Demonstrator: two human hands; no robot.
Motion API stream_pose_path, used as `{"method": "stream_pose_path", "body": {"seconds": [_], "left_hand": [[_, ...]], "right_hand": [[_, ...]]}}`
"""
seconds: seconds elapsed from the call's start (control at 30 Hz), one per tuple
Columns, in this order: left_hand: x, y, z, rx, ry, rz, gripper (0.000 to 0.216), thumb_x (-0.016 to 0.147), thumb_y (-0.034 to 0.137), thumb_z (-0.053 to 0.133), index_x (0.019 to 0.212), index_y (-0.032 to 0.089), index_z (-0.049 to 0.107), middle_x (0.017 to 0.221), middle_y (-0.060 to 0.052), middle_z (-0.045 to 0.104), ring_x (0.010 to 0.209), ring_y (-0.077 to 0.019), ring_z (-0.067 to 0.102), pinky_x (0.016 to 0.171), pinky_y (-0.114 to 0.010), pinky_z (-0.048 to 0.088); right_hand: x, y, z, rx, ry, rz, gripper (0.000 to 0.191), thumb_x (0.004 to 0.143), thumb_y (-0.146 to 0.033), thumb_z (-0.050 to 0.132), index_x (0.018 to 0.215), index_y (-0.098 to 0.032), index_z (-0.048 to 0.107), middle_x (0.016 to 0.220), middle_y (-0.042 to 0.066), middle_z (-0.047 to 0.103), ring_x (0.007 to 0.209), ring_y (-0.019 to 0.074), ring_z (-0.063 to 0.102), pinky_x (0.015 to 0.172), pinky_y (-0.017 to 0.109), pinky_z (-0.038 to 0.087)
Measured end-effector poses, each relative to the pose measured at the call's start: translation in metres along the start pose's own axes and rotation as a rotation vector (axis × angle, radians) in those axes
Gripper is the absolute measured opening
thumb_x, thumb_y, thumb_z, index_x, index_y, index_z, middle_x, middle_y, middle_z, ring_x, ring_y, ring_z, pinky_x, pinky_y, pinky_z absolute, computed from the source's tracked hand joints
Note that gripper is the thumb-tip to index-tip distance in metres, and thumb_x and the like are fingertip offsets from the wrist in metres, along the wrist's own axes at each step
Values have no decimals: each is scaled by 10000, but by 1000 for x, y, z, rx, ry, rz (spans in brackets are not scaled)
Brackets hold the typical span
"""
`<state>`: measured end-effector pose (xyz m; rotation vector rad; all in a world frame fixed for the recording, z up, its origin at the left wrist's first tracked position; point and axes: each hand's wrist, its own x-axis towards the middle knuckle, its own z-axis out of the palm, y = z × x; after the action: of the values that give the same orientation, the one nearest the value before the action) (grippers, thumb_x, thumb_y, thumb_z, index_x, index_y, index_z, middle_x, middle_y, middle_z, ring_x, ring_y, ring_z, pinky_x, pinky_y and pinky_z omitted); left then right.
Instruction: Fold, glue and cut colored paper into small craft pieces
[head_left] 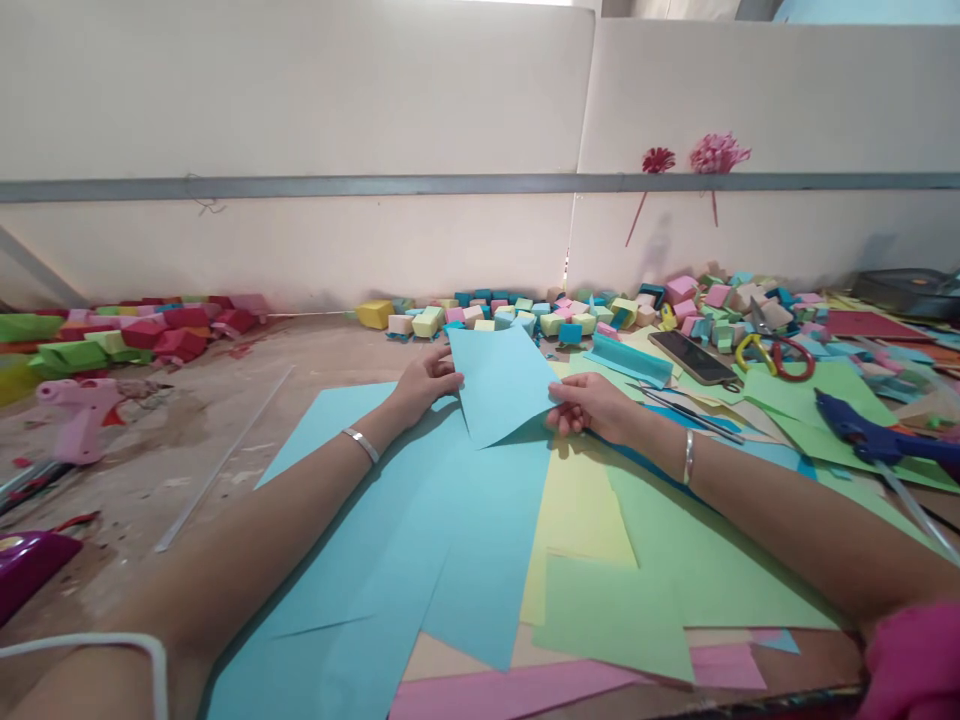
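Observation:
A light blue paper sheet (499, 385) is lifted off the table between both hands. My left hand (426, 385) pinches its left edge, fingers closed on the paper. My right hand (589, 405) grips its lower right edge, fingers curled around it. Both wrists wear silver bangles. Beneath the hands lie larger sheets: blue paper (390, 520), yellow paper (577, 510) and green paper (675, 570), overlapping on the table.
Small coloured paper boxes (525, 315) line the wall. A phone (694, 357), scissors (776, 352) and a blue glue gun (862, 432) lie at right. A pink glue gun (79, 410) and red and green folded pieces (127, 335) sit at left. Pink paper (525, 690) lies near the front edge.

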<state>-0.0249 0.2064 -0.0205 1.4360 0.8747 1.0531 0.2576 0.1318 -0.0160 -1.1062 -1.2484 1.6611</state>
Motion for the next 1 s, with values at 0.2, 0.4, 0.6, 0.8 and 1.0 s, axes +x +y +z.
{"method": "stream_pose_path", "body": {"seconds": [0.2, 0.4, 0.6, 0.8, 1.0], "left_hand": [[-1, -3, 1, 140, 7, 32, 723, 568, 162, 805, 1260, 131, 601, 767, -18, 700, 695, -153, 628, 633, -250, 474], [0, -7, -1, 190, -77, 58, 707, 593, 193, 788, 1274, 139, 604, 804, -42, 713, 722, -179, 646, 631, -264, 480], [0, -9, -1, 252, -114, 101, 728, 641, 200, 759, 1336, 147, 548, 822, -52, 717, 723, -178, 653, 648, -278, 503], [0, -14, 5, 360, -92, 156, 762, 688, 232, 718, 1396, 130, 454, 935, -98, 713, 804, -189, 665, 728, -327, 537], [-4, 8, 8, 656, -46, 239, 372, 697, 246, 706, 1061, 165, 696, 1012, -105, 680, 775, -200, 652, 707, -332, 520]], "right_hand": [[-28, 2, 27, -565, -403, -217, 277, 802, -440, 694, 791, -169, 637, 687, 32, 703, 557, 125, 625, 508, 216, 450], [-23, 17, 27, -1313, 237, -1085, 111, 881, -285, 614, 850, -180, 592, 742, 47, 632, 671, 164, 543, 578, 280, 372], [-24, 13, 27, -1531, 244, -1466, 123, 928, -138, 522, 956, -224, 605, 977, 57, 677, 875, 175, 557, 750, 325, 384], [-19, 20, 28, -1473, -258, -1292, 241, 987, -168, 396, 888, -188, 614, 914, 54, 693, 894, 161, 573, 800, 329, 385], [-15, 26, 27, -1310, -295, -1204, 217, 959, -251, 466, 875, -186, 656, 862, 77, 659, 791, 171, 563, 700, 310, 402]]}}
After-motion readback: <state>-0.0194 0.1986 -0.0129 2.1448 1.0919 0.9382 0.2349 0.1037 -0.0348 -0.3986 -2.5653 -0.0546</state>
